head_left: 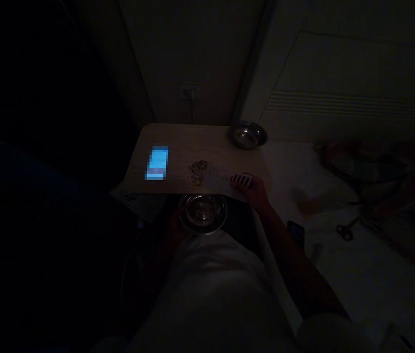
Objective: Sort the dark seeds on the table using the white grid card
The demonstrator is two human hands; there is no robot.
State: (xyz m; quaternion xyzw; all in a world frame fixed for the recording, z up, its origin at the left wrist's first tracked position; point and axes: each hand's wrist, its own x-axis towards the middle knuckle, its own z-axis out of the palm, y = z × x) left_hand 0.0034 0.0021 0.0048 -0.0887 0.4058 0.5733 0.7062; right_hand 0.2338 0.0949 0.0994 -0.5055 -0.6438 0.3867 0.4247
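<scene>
In the dim light my right hand (257, 191) is closed on one end of a flat white strip with a row of dark slots (218, 179). The strip's far end meets a scatter of small dark bits (197, 171) on the wooden table (189, 139); I cannot tell what the bits are. Just below the table's near edge, my left hand (178, 223) grips the left rim of a shiny metal bowl (221, 220). Similar small bits lie inside the bowl. Most of the left hand's fingers are in shadow.
A lit, blurred-out screen (157, 163) lies on the table's left. Another metal bowl (248, 135) stands at the back right corner. Behind is a wall socket (190, 92) with a cord. A dark phone-like object (296, 234) and scissors (347, 230) lie on the right.
</scene>
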